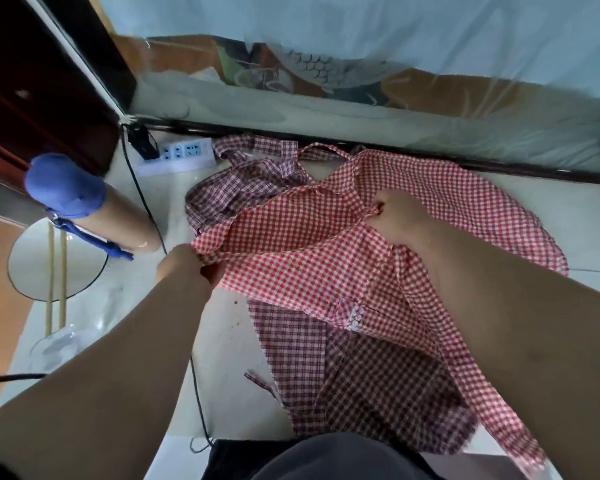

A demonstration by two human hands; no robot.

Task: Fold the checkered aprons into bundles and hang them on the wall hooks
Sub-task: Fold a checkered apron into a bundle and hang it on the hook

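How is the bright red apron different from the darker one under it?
The bright red apron has red and white checks; the darker apron has maroon ones. The left hand and right hand grip the bright red apron; the darker apron lies underneath, held by nobody. Both are checkered.

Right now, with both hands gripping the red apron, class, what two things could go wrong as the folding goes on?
1. The red apron lies across the darker apron; the left hand and right hand may drag both up together.
2. The glass sits close beside the left forearm, so a sideways sweep could knock it over.
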